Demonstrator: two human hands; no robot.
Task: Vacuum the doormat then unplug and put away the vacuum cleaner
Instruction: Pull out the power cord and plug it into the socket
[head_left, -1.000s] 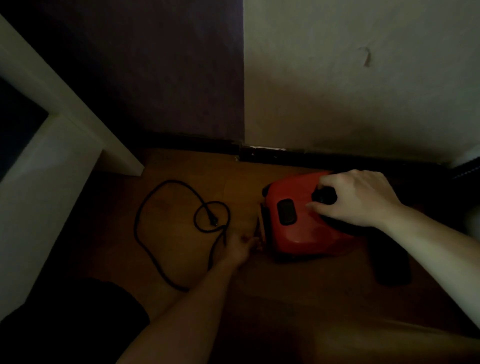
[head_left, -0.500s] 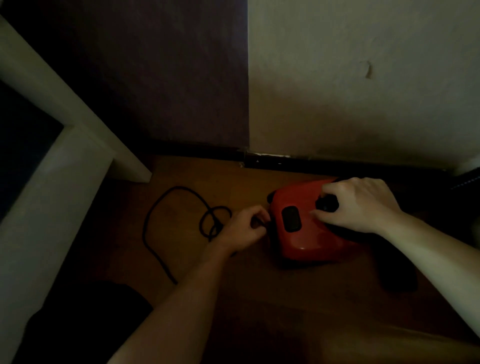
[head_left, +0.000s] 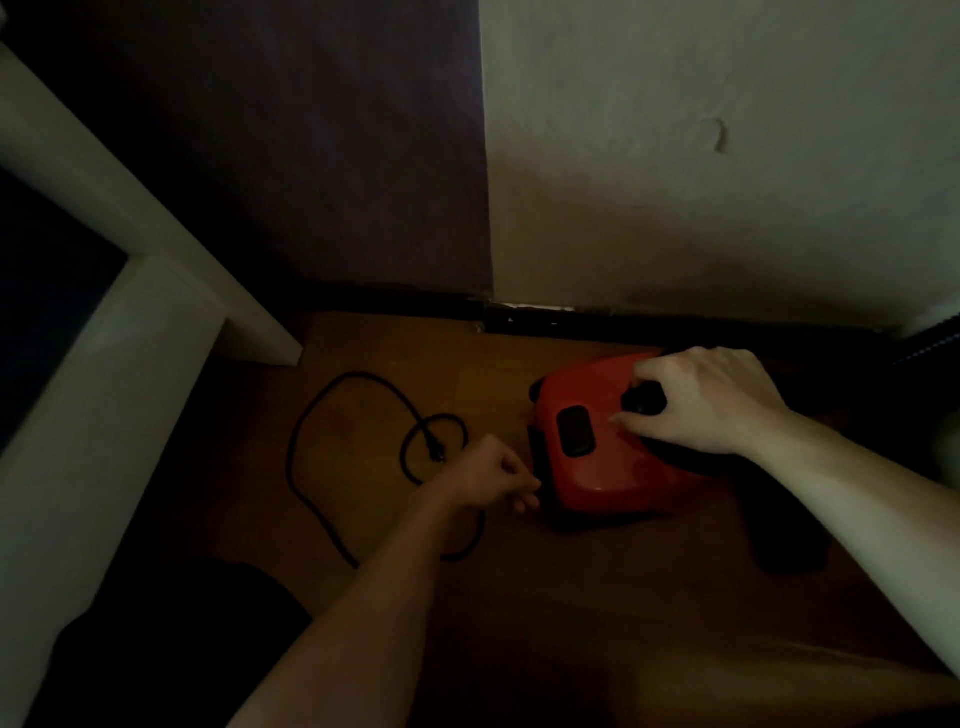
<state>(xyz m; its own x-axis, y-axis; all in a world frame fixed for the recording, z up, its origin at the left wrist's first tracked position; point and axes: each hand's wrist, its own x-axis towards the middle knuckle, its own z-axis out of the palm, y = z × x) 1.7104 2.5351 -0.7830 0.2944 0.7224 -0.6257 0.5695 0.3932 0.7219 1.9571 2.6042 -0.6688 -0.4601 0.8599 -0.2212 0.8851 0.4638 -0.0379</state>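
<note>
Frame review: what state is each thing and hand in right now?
Red plastic vacuum cleaner: sitting on the wooden floor.
Black power cord: unplugged, looped loose on floor, plug free.
Left hand: fingers curled at vacuum's edge; grip unclear.
Right hand: on the vacuum, gripping its black knob.

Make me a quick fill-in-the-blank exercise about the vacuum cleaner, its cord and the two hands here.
1. The vacuum cleaner has a ____ body.
2. The right hand grips a black knob on the ____ side of the vacuum cleaner.
3. The black cord lies in loops on the wooden ____.
4. The plug lies to the ____ of the left hand.

Missing words: red; top; floor; left.
</note>
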